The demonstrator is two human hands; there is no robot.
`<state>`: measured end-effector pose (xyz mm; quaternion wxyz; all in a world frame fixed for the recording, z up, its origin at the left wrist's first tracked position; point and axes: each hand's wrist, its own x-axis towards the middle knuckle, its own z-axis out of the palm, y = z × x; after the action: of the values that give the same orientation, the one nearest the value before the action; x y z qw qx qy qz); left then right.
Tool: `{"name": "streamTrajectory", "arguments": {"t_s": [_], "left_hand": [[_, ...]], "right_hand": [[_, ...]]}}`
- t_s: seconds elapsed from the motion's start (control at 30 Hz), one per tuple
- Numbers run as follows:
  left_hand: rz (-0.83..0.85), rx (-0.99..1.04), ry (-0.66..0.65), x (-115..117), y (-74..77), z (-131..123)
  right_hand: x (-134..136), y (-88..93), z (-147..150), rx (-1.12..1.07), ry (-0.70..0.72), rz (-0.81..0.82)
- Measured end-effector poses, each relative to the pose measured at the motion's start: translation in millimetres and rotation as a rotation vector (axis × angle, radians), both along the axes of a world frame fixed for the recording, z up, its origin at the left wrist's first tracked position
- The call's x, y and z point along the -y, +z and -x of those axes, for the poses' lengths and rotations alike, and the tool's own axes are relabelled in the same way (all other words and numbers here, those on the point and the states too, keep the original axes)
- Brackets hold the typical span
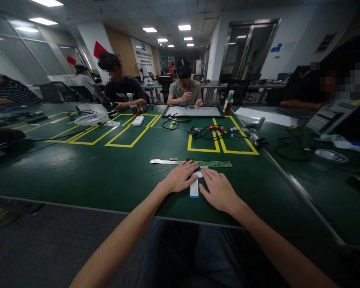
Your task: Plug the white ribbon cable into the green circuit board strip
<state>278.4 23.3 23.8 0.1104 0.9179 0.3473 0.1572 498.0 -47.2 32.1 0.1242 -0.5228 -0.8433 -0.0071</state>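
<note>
On the green surface [108,176] near its front edge, a white ribbon cable [194,187] lies flat between both hands, its far end meeting the narrow circuit board [216,163]. Left hand [178,179] and right hand [219,191] press with flat, released grip; whether the cable is seated cannot be told.

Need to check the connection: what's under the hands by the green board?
A white flat cable lies between left hand and right hand; its top end by the green board is covered by fingertips.
</note>
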Motion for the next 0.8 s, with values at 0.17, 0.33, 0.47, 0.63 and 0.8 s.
{"name": "streamTrajectory", "arguments": {"t_s": [0.17,0.33,0.47,0.63,0.8], "left_hand": [[0.010,-0.008,-0.010,0,0.2,1],[0.011,-0.006,-0.013,0,1.2,2],[0.014,-0.015,-0.014,-1,1.8,2],[0.018,-0.024,-0.032,-3,-1.3,4],[0.026,-0.026,-0.032,-3,-2.1,4]], "right_hand": [[-3,4.1,-2,0.025,0.015,0.049],[-6,7.7,-4,0.060,0.029,0.068],[-8,11.1,-8,0.061,0.038,0.084],[-10,11.3,-12,0.061,0.052,0.111],[-11,8.0,-15,0.016,0.053,0.107]]}}
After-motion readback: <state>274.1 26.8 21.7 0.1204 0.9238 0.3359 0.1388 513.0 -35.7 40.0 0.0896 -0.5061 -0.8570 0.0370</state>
